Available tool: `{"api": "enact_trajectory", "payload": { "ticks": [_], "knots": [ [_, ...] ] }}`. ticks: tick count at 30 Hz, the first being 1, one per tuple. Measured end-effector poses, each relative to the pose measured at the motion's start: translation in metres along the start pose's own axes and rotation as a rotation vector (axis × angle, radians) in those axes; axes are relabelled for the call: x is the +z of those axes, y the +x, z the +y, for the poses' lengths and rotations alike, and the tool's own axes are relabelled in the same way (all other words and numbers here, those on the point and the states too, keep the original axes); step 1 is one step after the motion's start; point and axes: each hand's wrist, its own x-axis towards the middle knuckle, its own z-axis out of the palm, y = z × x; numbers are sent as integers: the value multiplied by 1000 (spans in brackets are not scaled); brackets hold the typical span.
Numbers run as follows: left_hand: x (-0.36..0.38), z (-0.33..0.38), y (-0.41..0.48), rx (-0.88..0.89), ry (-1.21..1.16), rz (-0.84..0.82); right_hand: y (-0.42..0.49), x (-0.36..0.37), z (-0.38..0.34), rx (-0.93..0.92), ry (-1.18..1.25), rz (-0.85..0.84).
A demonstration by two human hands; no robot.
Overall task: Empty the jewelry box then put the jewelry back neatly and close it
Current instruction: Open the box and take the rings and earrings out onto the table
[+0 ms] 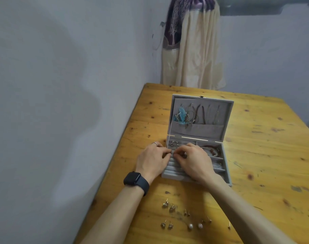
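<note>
A grey velvet jewelry box [227,175] stands open on the wooden table, its lid [227,110] upright with necklaces [203,114] and a blue feather earring [181,114] hanging inside. My left hand [153,160] and my right hand [194,160] meet over the ring-roll section, both pinching one small earring [172,152] between their fingertips. A pair of earrings [174,143] sits in the rolls behind them. A beaded bracelet [212,149] lies in the right compartment. Several stud earrings [169,206] and two pearl earrings [195,226] lie on the table near me.
The wooden table [266,155] sits in a room corner, its left edge against a pale wall. A cream and purple curtain [190,44] hangs behind the far edge. A dark smartwatch [135,182] is on my left wrist.
</note>
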Motion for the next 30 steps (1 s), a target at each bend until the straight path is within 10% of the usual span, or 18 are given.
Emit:
{"api": "enact_trajectory", "payload": {
  "ticks": [18, 30],
  "knots": [
    [-4, 24, 6, 136, 320, 5, -77, -19, 43, 141, 371, 260],
    [-18, 64, -71, 162, -100, -12, -177, -52, 49, 113, 432, 339]
  ]
}}
